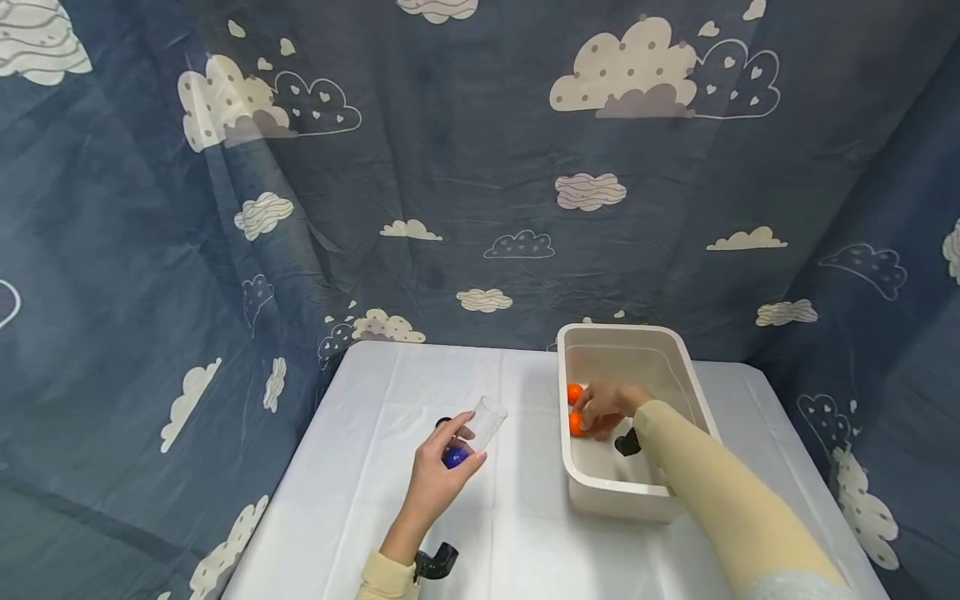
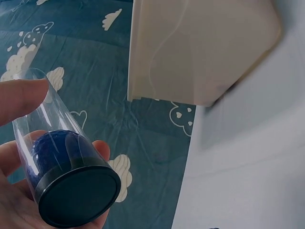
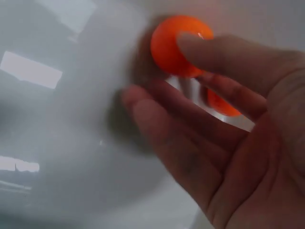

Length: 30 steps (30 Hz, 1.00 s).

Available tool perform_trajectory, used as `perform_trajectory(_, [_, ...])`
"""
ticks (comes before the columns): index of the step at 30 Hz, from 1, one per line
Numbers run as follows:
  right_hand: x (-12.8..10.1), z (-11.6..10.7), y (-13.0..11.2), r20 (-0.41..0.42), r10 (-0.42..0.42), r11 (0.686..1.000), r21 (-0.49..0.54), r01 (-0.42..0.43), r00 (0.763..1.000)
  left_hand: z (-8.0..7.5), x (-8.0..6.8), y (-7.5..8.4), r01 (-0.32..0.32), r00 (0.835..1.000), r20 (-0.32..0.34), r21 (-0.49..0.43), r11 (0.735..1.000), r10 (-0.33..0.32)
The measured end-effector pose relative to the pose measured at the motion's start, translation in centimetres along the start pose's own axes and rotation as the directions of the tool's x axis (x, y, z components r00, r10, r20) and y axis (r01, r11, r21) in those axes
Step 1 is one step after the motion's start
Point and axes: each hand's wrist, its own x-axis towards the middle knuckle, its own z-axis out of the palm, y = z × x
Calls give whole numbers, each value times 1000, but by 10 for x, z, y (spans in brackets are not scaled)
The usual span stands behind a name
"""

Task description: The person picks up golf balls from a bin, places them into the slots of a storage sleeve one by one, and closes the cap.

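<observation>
Reaching into a white bin (image 1: 697, 392) on a table (image 1: 390, 467) draped in white cloth, a person's right hand (image 1: 603, 408) closes on one of two orange balls (image 3: 176, 45) lying on the bin's floor near its left wall. The thumb (image 3: 224, 52) already lies across the top of the nearer ball while the remaining fingers (image 3: 157, 119) stay loosely spread beneath and beside it, so nothing is yet pinched; the second orange ball (image 3: 221, 105) shows behind the fingers. A secure pickup would likely call for bringing the forefinger up against the ball opposite the thumb before lifting, since a smooth round ball could roll away along the bin's slick floor. Meanwhile the left hand (image 1: 438, 479) holds a clear tube (image 1: 476, 429) above the table, fingers and thumb curled around its lower part, its open mouth tilted up toward the bin. A blue ball (image 2: 57, 152) sits at the tube's black-capped bottom.
</observation>
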Motion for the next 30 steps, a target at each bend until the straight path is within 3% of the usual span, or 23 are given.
perform_trajectory(4, [-4, 8, -3, 30, 39, 999, -10, -39, 999, -2, -1, -2, 11, 1000, -8, 5, 1000, -11])
perform_trajectory(15, [1, 9, -6, 60, 8, 994, -109, -1, 998, 0, 2, -4, -7, 1000, -3, -37, 999, 7])
perform_trajectory(21, [-3, 2, -4, 12, 8, 968, -252, -5, 1000, 0, 1, -2, 12, 1000, -1, -32, 999, -12])
perform_trajectory(30, [-32, -2, -20, 24, -18, 925, -378, 25, 1000, 2, -3, -2, 6, 1000, 15, -37, 999, -5])
